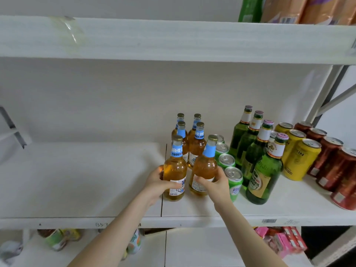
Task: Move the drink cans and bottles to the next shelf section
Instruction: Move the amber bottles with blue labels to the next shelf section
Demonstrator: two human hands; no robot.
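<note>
A person's left hand [157, 183] and right hand [213, 185] each curl their fingers around a capped bottle of amber drink, the left bottle [175, 170] and the right bottle [204, 166], at the shelf [77, 180] front beside green cans [234, 182].

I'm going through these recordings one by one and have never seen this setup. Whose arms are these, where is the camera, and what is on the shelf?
There is no machine here. A person works with bare hands, and the single picture comes from a wide-angle camera worn on their head, looking forward and down.

The left hand grips one amber bottle. The right hand grips a second amber bottle beside it, slightly tilted. Four more amber bottles stand behind them.

Further right on the white shelf stand a row of green cans, then green bottles, yellow cans and red-brown cans.
</note>
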